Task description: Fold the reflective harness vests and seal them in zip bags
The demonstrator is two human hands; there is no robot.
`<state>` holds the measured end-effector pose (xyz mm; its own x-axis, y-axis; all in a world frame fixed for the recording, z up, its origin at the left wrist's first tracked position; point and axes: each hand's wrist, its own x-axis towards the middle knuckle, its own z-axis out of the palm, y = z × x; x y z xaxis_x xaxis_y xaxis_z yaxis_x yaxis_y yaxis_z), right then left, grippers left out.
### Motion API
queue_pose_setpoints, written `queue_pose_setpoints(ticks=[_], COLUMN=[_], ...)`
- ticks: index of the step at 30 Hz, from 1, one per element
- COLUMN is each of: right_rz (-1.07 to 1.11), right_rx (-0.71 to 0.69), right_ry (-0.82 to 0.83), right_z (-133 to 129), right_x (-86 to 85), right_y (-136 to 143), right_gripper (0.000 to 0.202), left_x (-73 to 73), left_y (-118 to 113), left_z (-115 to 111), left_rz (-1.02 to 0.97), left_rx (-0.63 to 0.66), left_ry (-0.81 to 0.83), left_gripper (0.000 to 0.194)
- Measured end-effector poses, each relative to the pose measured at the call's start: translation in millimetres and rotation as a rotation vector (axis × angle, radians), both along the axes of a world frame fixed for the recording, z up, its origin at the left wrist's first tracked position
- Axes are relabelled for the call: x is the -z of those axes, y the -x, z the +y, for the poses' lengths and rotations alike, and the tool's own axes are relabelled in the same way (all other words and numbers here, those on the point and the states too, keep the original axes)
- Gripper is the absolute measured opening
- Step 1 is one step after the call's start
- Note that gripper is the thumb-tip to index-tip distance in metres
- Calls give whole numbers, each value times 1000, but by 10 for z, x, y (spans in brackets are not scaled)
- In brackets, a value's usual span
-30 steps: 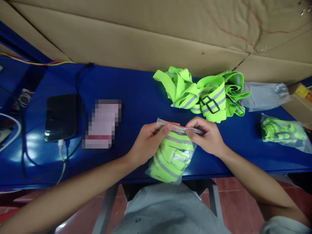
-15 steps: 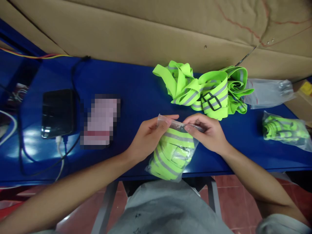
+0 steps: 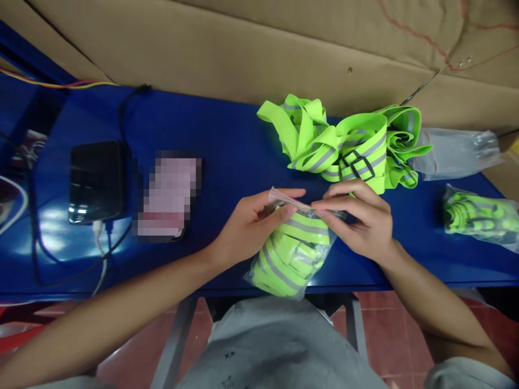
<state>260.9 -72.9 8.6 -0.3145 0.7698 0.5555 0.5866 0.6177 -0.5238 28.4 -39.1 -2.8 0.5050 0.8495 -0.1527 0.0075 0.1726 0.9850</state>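
Note:
A clear plastic zip bag [image 3: 298, 251] holds folded neon-green reflective straps with grey stripes, and its lower end lies at the table's front edge. My left hand [image 3: 253, 227] grips the bag's top left corner, thumb in front and index finger stretched behind. Along the top edge, my right hand [image 3: 359, 219] pinches the bag's mouth between thumb and index finger, its other fingers curled loosely. Just beyond my hands lies a loose heap of neon-green reflective straps [image 3: 360, 143] with a black buckle.
On the right of the blue table [image 3: 227, 140] are a filled strap bag [image 3: 480, 219] and clear plastic bags [image 3: 458, 154]. To the left lie a pixelated phone-like object [image 3: 168, 197] and a black box [image 3: 97, 181] with cables. A cardboard-brown panel [image 3: 243, 48] stands behind.
My right hand's fingers have lifted and spread a little, while thumb and index stay pinched at the bag's edge. The left hand keeps its grip. The view has shifted slightly.

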Motion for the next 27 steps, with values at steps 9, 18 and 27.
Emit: queue_pose_setpoints(ticks=[9,18,27], right_rz=[22,156,402], right_rx=[-144,-168,-114], right_ry=[326,504,745], right_z=[36,26,22], right_x=[5,-74,-40], right_y=[-46,-68,-19], right_gripper=[10,11,11], left_x=[-10,-50,-40], left_y=[12,-15,2], left_z=[-3,-17,-15], left_rz=[49,58,11], left_rx=[20,73,94], left_ry=[-81,-54,-30], left_gripper=[28,24,22])
